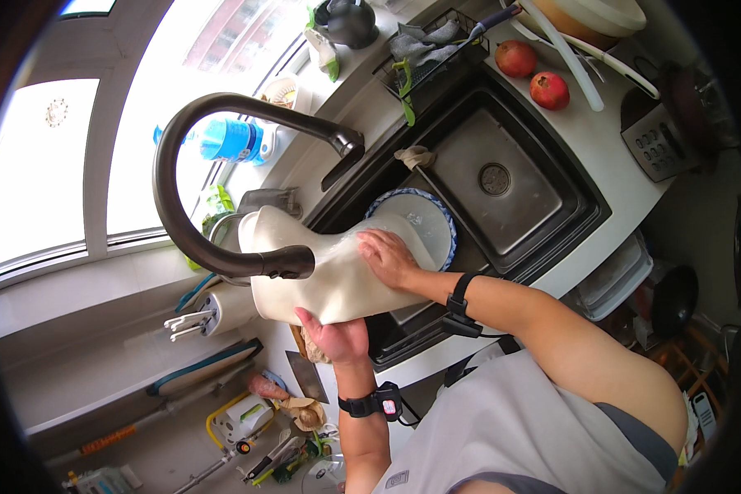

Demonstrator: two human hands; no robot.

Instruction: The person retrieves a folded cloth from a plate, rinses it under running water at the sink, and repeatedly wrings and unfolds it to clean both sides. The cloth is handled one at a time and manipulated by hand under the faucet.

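A large cream-coloured flexible sheet (pixel 302 287), perhaps a silicone mat, hangs in a bend over the left basin. Under its lower edge is my left hand (pixel 339 339), with the thumb hooked over the front and the palm up. Flat against its wet upper face lies my right hand (pixel 389 256), not closed around anything. The dark arched faucet (pixel 191 129) points its spray head at the sheet, and water glistens there. Partly behind the sheet sits a white dish (pixel 447 225) with a blue patterned rim, water inside it.
Beside the dish is the right sink basin (pixel 519 197), with a cloth (pixel 415 157) over the divider. Two pomegranates (pixel 549 91) stand near a wire rack (pixel 429 52). A knife block (pixel 216 313) is close on the left. A blue bottle (pixel 231 141) lines the sill.
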